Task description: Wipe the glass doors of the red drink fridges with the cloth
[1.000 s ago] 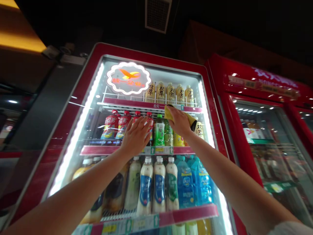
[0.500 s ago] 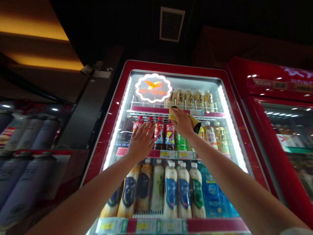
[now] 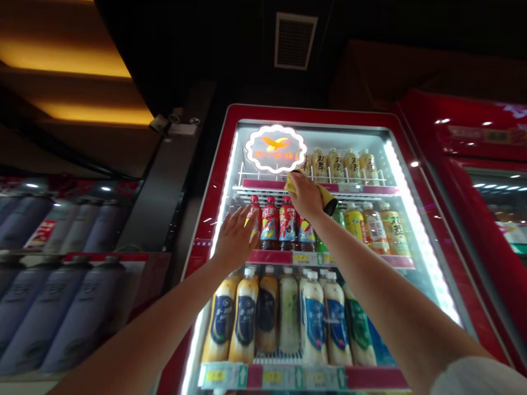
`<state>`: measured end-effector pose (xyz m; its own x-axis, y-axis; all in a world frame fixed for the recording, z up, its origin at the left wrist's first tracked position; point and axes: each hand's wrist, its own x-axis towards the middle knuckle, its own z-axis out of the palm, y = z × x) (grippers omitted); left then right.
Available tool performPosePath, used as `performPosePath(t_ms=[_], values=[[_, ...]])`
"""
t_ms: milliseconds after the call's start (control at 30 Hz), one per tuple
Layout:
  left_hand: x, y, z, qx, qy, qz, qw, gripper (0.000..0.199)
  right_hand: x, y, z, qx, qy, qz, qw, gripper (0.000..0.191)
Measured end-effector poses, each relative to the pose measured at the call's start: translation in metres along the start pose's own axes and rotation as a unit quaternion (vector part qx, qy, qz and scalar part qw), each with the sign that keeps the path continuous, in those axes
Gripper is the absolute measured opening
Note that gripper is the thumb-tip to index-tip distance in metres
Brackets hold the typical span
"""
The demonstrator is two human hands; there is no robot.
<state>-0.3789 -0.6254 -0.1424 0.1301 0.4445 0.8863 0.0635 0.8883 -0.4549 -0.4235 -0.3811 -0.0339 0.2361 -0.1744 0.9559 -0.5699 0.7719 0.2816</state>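
holding: one yellow cloth (image 3: 328,197), dark-edged, under the fingers of the right hand (image 3: 307,196), at the front of a red-framed cooler (image 3: 329,116), just below the lit scalloped sign (image 3: 275,149). left hand (image 3: 235,238): fingers slightly spread, before red-capped bottles (image 3: 287,226); touch unclear.

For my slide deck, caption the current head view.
Right hand holding a yellow cloth before a lit, red-framed drinks cooler; left hand raised open.

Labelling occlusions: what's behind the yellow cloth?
The upper pink shelf strip shows either side of the yellow cloth, and a green bottle beside its right end. Whatever lies directly behind the cloth and the right hand is covered and can't be seen.
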Motion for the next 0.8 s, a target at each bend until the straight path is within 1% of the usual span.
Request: performPosePath(t_ms=[67, 100, 133, 167, 200, 267, 333, 367, 433, 500, 567, 633, 667, 700, 733, 800], values=[[-0.003, -0.002, 0.001, -0.008, 0.001, 0.004, 1.0, 0.054, -0.012, -0.005, -0.006, 0.02, -0.053, -0.077, 0.995, 0.054], [-0.005, -0.005, 0.0, -0.011, 0.0, 0.008, 1.0, 0.054, -0.021, -0.003, -0.012, 0.027, -0.073, -0.106, 0.991, 0.056], [-0.008, -0.008, 0.0, -0.013, 0.0, 0.011, 1.0, 0.054, -0.03, 0.003, -0.02, 0.03, -0.083, -0.12, 0.989, 0.057], [-0.011, -0.013, -0.001, -0.013, -0.002, 0.012, 1.0, 0.054, -0.038, 0.009, -0.027, 0.028, -0.082, -0.115, 0.99, 0.057], [-0.015, -0.019, -0.002, -0.012, -0.003, 0.012, 1.0, 0.054, -0.042, 0.016, -0.033, 0.022, -0.069, -0.097, 0.993, 0.057], [-0.024, -0.03, -0.005, -0.006, -0.006, 0.009, 1.0, 0.055, -0.04, 0.022, -0.033, 0.006, -0.025, -0.04, 0.999, 0.056], [-0.032, -0.039, -0.009, 0.001, -0.011, 0.005, 1.0, 0.055, -0.023, 0.014, -0.019, -0.003, 0.019, 0.004, 1.0, 0.053], [-0.035, -0.042, -0.011, 0.004, -0.015, 0.003, 1.0, 0.056, -0.012, 0.004, -0.008, -0.005, 0.034, 0.013, 0.999, 0.052], [-0.039, -0.045, -0.014, 0.007, -0.022, 0.0, 1.0, 0.055, 0.007, -0.023, 0.016, -0.006, 0.045, 0.011, 0.999, 0.049], [-0.042, -0.045, -0.016, 0.004, -0.026, 0.0, 1.0, 0.055, 0.017, -0.05, 0.032, -0.005, 0.028, -0.015, 0.999, 0.048], [-0.042, -0.044, -0.018, -0.002, -0.026, -0.001, 1.0, 0.054, 0.013, -0.065, 0.034, 0.004, -0.019, -0.068, 0.998, 0.048], [-0.043, -0.045, -0.019, -0.008, -0.027, -0.006, 1.0, 0.053, 0.0, -0.062, 0.023, 0.013, -0.071, -0.116, 0.991, 0.049], [-0.044, -0.047, -0.02, -0.009, -0.027, -0.008, 1.0, 0.053, -0.007, -0.056, 0.015, 0.014, -0.084, -0.123, 0.989, 0.048], [-0.045, -0.05, -0.022, -0.009, -0.027, -0.009, 1.0, 0.052, -0.013, -0.048, 0.008, 0.012, -0.082, -0.114, 0.99, 0.048], [-0.047, -0.053, -0.023, -0.007, -0.027, -0.009, 1.0, 0.052, -0.018, -0.04, 0.002, 0.008, -0.068, -0.094, 0.993, 0.047], [-0.051, -0.059, -0.027, 0.002, -0.025, -0.008, 1.0, 0.051, -0.018, -0.032, 0.0, 0.003, -0.021, -0.05, 0.999, 0.046]])
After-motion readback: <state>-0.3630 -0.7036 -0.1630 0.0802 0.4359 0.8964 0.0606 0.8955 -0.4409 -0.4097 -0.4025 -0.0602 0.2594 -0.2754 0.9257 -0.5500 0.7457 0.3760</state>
